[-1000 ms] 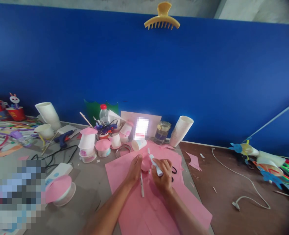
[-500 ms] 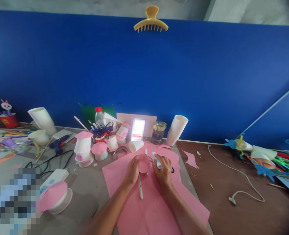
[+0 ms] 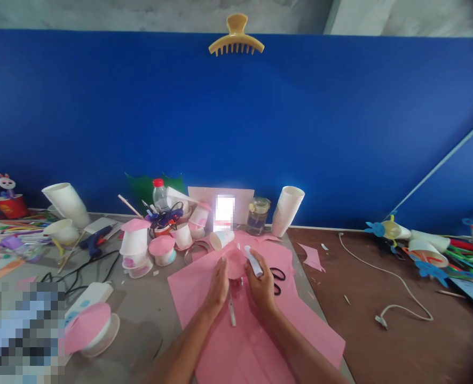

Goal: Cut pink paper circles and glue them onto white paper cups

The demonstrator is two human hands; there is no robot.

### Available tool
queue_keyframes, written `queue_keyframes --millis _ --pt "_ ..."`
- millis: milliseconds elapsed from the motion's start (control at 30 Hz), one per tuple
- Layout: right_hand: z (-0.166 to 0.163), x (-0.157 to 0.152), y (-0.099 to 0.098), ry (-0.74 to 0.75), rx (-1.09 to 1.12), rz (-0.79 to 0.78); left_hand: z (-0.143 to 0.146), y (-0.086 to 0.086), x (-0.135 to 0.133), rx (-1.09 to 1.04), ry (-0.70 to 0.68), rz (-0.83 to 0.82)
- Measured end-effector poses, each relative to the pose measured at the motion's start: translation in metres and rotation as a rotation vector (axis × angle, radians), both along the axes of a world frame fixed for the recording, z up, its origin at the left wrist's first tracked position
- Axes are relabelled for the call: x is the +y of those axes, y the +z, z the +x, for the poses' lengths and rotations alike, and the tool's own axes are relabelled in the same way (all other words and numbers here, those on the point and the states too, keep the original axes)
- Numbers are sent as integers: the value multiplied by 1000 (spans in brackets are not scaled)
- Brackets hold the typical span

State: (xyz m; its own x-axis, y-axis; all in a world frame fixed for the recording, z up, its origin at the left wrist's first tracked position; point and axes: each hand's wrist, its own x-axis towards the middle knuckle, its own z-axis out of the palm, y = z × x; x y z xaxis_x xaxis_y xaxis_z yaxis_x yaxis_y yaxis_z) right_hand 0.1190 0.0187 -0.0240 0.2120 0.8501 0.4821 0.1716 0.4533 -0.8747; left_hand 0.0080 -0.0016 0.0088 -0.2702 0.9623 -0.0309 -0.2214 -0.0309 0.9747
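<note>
A small round pink paper piece (image 3: 236, 262) is held above a large pink sheet (image 3: 244, 341). My left hand (image 3: 219, 282) is closed on its left edge. My right hand (image 3: 261, 285) is closed around a white tube (image 3: 254, 262) that looks like a glue stick, with its fingers close to the paper's right side. A white pen (image 3: 231, 312) lies on the sheet below my hands. Black-handled scissors (image 3: 277, 280) lie just right of my right hand, their blades hidden. A white paper cup (image 3: 221, 239) lies on its side beyond my left hand.
At the left stand cup pieces with pink tops (image 3: 134, 239), a hot glue gun (image 3: 96, 240) and a power strip (image 3: 90, 298). A glass jar (image 3: 258, 216) and stacked paper cups (image 3: 288, 212) stand at the back. A white cable (image 3: 392, 274) curves across the brown tabletop at right.
My right hand has shifted slightly left, closer to the pink piece, with the white tube now more upright in its fingers. Both scissor handle loops now show. The pink piece has tilted.
</note>
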Motion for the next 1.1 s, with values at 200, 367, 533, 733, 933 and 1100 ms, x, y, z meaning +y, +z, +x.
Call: queue_keyframes --millis 200,367,533,733,933,1100 --pt "13 11 -4 -15 -61 37 -4 7 -4 56 -195 15" --pt "19 15 -5 69 -203 102 -12 6 3 164 -204 60" --pt "19 12 -1 89 -286 173 -15 -6 9 345 -195 15" --pt "21 4 9 -39 -387 374 -13 -8 9 283 -176 5" --pt "15 -6 19 113 -564 512 -13 -5 7 213 -150 -14" --pt "11 -7 21 117 -592 468 -12 -5 6 117 -186 -67"
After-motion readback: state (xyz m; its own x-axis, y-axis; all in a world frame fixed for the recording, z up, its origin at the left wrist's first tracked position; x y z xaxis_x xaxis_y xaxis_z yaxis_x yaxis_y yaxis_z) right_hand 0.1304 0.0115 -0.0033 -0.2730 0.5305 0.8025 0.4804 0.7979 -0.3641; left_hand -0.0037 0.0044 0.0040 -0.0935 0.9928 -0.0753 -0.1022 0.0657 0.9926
